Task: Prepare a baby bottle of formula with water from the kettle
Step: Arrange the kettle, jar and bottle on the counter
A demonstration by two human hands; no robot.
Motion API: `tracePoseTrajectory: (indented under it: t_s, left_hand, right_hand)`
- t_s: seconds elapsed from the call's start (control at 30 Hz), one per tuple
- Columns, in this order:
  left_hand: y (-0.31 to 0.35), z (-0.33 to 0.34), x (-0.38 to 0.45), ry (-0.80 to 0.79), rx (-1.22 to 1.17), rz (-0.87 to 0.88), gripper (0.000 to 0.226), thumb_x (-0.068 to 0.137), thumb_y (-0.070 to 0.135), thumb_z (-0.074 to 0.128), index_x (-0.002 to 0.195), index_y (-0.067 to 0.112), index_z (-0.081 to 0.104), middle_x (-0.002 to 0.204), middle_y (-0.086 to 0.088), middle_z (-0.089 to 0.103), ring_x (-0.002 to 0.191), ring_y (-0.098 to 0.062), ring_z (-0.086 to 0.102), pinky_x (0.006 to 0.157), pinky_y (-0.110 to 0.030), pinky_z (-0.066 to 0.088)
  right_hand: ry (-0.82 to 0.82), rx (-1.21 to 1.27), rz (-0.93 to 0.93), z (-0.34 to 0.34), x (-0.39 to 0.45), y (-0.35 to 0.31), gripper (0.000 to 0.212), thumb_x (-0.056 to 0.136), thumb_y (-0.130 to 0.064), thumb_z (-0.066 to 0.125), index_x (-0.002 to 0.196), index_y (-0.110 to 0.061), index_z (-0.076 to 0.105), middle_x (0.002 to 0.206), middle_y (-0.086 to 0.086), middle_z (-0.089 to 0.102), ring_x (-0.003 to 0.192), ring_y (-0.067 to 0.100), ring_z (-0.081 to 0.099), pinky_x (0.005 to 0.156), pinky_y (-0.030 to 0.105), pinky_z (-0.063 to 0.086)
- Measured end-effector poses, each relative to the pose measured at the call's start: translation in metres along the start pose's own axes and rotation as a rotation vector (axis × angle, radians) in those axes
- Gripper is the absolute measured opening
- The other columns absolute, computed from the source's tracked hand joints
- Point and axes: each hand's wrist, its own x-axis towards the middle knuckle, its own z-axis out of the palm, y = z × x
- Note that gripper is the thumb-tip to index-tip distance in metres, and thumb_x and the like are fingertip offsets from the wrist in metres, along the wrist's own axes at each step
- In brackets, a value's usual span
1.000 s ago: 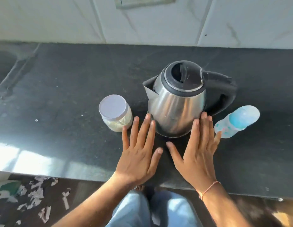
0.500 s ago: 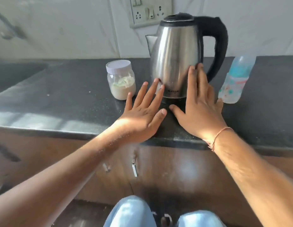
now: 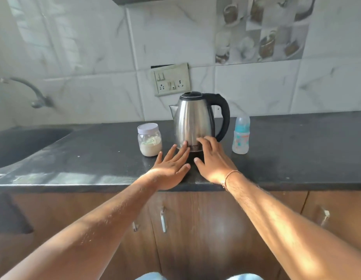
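- Both forearms are seen bare, no sleeves being worn.
- A thin cord bracelet (image 3: 229, 177) is worn on the right wrist.
- Light blue trousers (image 3: 200, 276) are worn.

One bit of lettering in sight — a small brand mark low on the steel kettle (image 3: 192, 122), just above its dark base, and it's too blurred to read, with fingertips of the right hand (image 3: 214, 160) crowding it. The baby bottle (image 3: 240, 136) shows coloured print on its side — shapes only, no legible words.
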Motion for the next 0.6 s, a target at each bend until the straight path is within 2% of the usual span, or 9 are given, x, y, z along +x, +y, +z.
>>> tracePoseTrajectory:
  t_s: [0.2,0.43,0.53,0.6]
  left_hand:
    - [-0.012,0.002,0.019,-0.013,-0.012,-0.003,0.065,0.119,0.053,0.012,0.174,0.040,-0.020,0.172,0.030,-0.039,0.165,-0.011,-0.032,0.137,-0.057,-0.015]
    - [-0.022,0.004,0.039,0.024,-0.068,0.020,0.066,0.119,0.053,0.014,0.174,0.039,-0.019,0.175,0.028,-0.033,0.166,-0.010,-0.030,0.137,-0.056,-0.016]
    - [-0.025,0.003,0.042,0.029,-0.083,0.030,0.066,0.119,0.053,0.015,0.175,0.038,-0.017,0.176,0.028,-0.032,0.166,-0.009,-0.029,0.137,-0.055,-0.015]
    - [-0.024,0.002,0.041,0.045,-0.098,0.037,0.065,0.119,0.052,0.016,0.176,0.037,-0.013,0.177,0.027,-0.030,0.166,-0.008,-0.027,0.138,-0.052,-0.014]
  right_hand:
    - [-0.047,0.018,0.002,0.007,0.011,0.007,0.075,0.111,-0.044,0.052,0.172,-0.025,0.013,0.175,-0.005,0.010,0.165,0.022,0.018,0.131,0.045,0.034]
    - [-0.055,0.008,0.007,0.013,0.034,0.019,0.075,0.111,-0.046,0.050,0.173,-0.030,0.010,0.173,-0.010,0.009,0.161,0.024,0.031,0.129,0.049,0.037]
    - [-0.048,0.011,0.021,0.014,0.037,0.020,0.072,0.112,-0.045,0.050,0.173,-0.029,0.015,0.174,-0.009,0.012,0.160,0.023,0.034,0.127,0.046,0.040]
    - [0.013,0.014,0.032,0.011,0.034,0.019,0.063,0.112,-0.041,0.052,0.169,-0.024,0.030,0.171,-0.004,0.027,0.156,0.023,0.038,0.123,0.043,0.044]
